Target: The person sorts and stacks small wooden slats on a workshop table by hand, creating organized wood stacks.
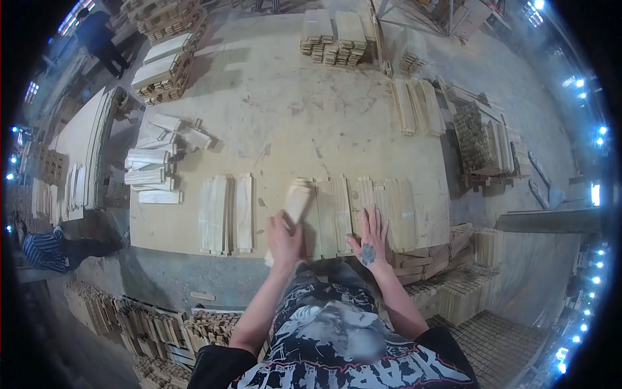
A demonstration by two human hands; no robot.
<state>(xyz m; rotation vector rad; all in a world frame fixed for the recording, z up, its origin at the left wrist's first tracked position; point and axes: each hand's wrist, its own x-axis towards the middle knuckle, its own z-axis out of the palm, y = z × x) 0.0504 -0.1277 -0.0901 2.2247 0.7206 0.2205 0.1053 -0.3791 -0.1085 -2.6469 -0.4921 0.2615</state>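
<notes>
We've got our L hand [285, 238] at the near edge of the worktop [259, 129], fingers closed round some held slats [299, 201], pale wood, tilted w/ the top end leaning R. Exact no. of slats in the grip: can't tell. A pale end also shows just below that hand, by the edge.

Our R hand [371, 241] is palm down on the slats near the edge, fingers a bit apart & pointing away from us, thumb out to the L; it grips nothing we can see. Dark mark on the back of it.

The held slats are btwn 2 lots: the narrow strip [244, 212] to the L & the middle row [333, 214] to the R. Further L is the left row [216, 214]; under & beside our R hand, the right row [395, 214]. All lie lengthwise, approx. side by side.

Far L on the worktop: a loose pile [152, 159], pcs at mixed angles, w/ a tall stack [162, 71] beyond. Top centre: 2 adjacent far stacks [332, 39]. Far R: a few long boards [416, 107]. 2 other people off L, well apart from us.
</notes>
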